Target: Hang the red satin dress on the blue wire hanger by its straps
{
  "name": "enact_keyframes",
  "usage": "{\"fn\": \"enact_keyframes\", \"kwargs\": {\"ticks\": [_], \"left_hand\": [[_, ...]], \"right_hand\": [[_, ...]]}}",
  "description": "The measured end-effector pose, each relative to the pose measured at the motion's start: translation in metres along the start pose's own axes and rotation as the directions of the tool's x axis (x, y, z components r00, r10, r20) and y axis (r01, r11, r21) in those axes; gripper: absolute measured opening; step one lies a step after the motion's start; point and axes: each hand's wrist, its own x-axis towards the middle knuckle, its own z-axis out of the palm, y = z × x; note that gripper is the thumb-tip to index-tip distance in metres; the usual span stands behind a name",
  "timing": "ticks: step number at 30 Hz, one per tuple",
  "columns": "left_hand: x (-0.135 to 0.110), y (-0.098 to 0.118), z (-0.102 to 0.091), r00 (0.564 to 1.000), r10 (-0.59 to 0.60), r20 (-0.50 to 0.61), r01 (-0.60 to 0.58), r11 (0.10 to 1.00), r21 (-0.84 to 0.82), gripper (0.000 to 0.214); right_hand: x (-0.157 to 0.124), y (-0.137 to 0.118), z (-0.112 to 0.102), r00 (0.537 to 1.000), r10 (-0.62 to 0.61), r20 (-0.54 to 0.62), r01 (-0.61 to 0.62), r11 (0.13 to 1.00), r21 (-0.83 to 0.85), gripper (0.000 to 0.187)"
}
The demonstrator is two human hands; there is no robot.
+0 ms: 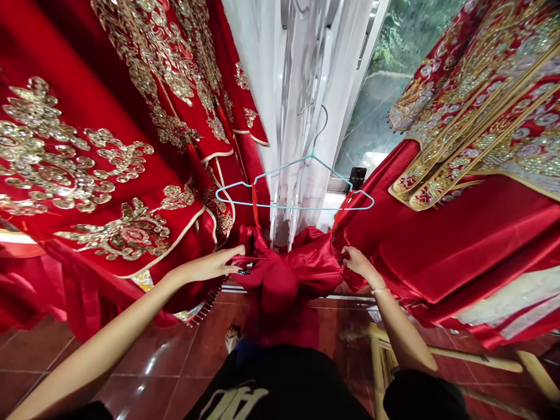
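satin (284, 274) sits in a deep red bunch just below the hanger (295, 205), a thin blue wire one, and i have it between my two hands. my left hand (205, 263) is clamped on a fold at the bunch's left edge, thumb and fingers pinched together. my right hand (359, 262) is pinched the same way on the bunch's right edge, with a bangle (380, 289) on that wrist. a narrow red left loop (254, 205) rises from the bunch to the hanger's left arm, and a right loop (343, 209) rises to its right arm. the satin looks light, soft and slippery, so it would likely slide off thin wire; the loops and thick folds seem the surest places to hold. behind the hanger is a white curtain (301, 105). a left robe (65, 175) and a right robe (481, 128), both red and heavy with gold embroidery, hang on either side of it, and a tiled floor (144, 361) lies below it.
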Motion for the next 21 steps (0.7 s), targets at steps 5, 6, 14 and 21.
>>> {"fn": "enact_keyframes", "kwargs": {"ticks": [5, 6, 14, 21], "left_hand": [[0.002, 0.011, -0.026, 0.979, -0.042, 0.2, 0.006, 0.985, 0.174, 0.025], [0.003, 0.012, -0.032, 0.986, -0.032, 0.163, -0.002, 0.98, 0.2, 0.026], [0.015, -0.001, -0.019, 0.869, 0.013, -0.495, 0.107, 0.971, 0.213, 0.014], [0.022, 0.001, -0.009, 0.697, 0.069, -0.713, 0.194, 0.94, 0.28, 0.014]], "right_hand": [[-0.004, -0.002, -0.022, 0.994, 0.077, -0.073, -0.067, 0.988, 0.141, 0.007], [-0.006, -0.004, -0.025, 0.994, 0.083, -0.069, -0.069, 0.981, 0.179, 0.007], [-0.029, -0.023, -0.013, 0.987, 0.013, 0.158, -0.145, 0.471, 0.87, 0.015], [-0.051, -0.045, -0.001, 0.978, -0.051, -0.201, 0.206, 0.357, 0.911, 0.033]]}}
